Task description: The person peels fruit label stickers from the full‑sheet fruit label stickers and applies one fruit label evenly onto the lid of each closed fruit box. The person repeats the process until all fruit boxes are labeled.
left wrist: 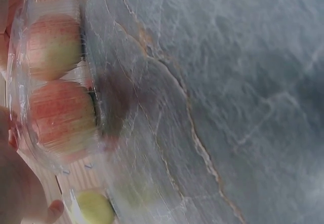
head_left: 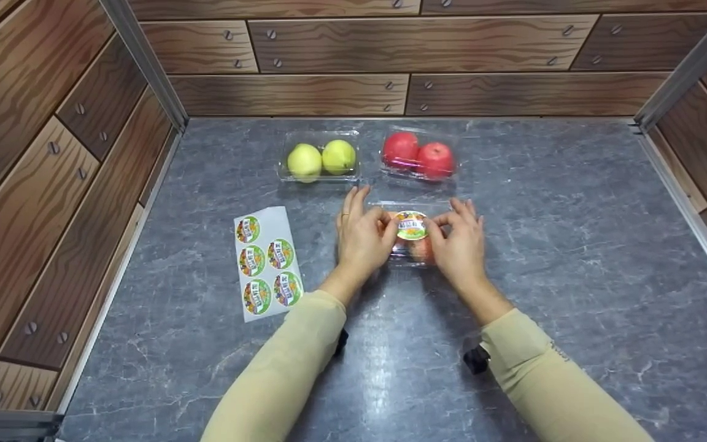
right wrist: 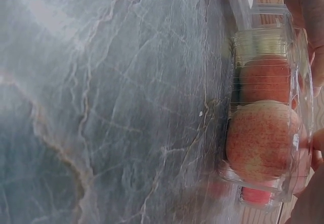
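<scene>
A round, colourful sticker (head_left: 412, 225) is held over the lid of a clear plastic fruit box (head_left: 412, 263). My left hand (head_left: 364, 236) pinches its left edge between thumb and index finger, the other fingers spread out. From the opposite side my right hand (head_left: 461, 245) grips the right edge the same way. Inside the box lie two red-and-yellow fruits, a left one (right wrist: 263, 140) and one beside it (right wrist: 266, 79) in the right wrist view. Both wrist views show the box from its near side, with fingers at the lid's edge.
Left of the hands lies a white sheet (head_left: 270, 230) with several matching stickers. Behind are two more clear boxes, one with two yellow-green fruits (head_left: 304, 162), the other with two red fruits (head_left: 436, 161). Wood-patterned walls (head_left: 329, 46) edge the grey marbled table (head_left: 574, 245).
</scene>
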The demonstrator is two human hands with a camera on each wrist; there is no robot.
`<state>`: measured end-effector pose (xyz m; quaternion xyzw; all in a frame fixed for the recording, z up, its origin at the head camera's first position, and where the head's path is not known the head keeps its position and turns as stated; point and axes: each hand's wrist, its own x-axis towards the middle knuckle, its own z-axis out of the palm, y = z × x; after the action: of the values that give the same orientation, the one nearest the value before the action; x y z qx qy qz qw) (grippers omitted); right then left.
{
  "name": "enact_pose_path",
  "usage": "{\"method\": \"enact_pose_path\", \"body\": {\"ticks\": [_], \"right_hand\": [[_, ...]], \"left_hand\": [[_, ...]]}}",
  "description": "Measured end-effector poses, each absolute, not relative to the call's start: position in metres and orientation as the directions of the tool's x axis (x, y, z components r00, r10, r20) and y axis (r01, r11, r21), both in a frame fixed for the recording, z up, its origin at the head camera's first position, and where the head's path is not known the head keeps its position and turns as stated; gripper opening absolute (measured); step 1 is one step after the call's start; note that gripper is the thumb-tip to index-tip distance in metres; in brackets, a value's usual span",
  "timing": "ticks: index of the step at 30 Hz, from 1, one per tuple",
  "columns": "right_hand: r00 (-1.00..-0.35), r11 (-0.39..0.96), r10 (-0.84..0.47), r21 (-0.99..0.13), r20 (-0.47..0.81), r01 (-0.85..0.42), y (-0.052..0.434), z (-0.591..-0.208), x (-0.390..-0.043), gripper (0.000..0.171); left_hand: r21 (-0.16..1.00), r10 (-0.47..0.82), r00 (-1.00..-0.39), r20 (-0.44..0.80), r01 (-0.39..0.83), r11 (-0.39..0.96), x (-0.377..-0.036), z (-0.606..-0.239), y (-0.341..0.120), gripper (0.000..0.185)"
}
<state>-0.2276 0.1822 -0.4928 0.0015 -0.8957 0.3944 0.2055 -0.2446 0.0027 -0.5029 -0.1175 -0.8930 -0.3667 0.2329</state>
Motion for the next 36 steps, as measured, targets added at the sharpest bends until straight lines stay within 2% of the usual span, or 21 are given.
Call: {"method": "enact_pose_path", "body": {"ticks": [24,36], "right_hand": [[-0.911,0.704,0.148,-0.688,0.386,-0.177,0.1826,-0.4931,-0.2273,0.021],[-0.903,0.708,0.144,-0.679,0.406,-0.192,0.1833,-0.4962,-0.2287,0.021]], "left_hand": [[0.592,0.014,-0.896,0.443,0.305,0.746,-0.2439,-0.4995,0.0061,0.021],[0.581,0.019,-0.889,0.458,0.316,0.750,-0.2433,-0.5010,0.0063,0.022]]}}
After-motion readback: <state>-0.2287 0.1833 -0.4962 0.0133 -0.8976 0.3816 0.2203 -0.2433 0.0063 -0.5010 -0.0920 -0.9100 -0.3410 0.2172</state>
